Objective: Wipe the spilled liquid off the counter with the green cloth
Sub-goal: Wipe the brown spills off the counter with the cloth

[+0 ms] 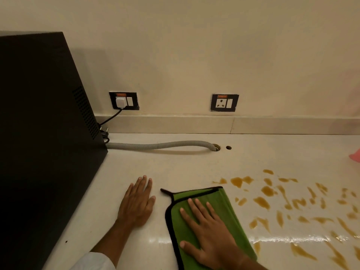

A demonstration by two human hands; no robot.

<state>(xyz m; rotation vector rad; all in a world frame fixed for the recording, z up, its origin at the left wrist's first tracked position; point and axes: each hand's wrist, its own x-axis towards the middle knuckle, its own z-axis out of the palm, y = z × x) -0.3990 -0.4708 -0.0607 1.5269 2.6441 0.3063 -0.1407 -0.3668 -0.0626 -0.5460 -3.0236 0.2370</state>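
Observation:
A folded green cloth [220, 203] with black edging lies flat on the pale counter [185, 164]. My right hand [210, 234] rests palm down on top of it, fingers spread. To its left, my left hand [137, 201] lies flat on the bare counter, holding nothing. Brown spilled liquid [296, 203] covers the counter in many drops and streaks to the right of the cloth, starting just past its right edge and reaching the frame's right and bottom edges.
A large black appliance [44, 133] stands at the left. A grey ribbed hose [159, 145] runs from it along the back into a counter hole. Two wall sockets [224, 102] sit above the backsplash. A pink object [355, 156] shows at the right edge.

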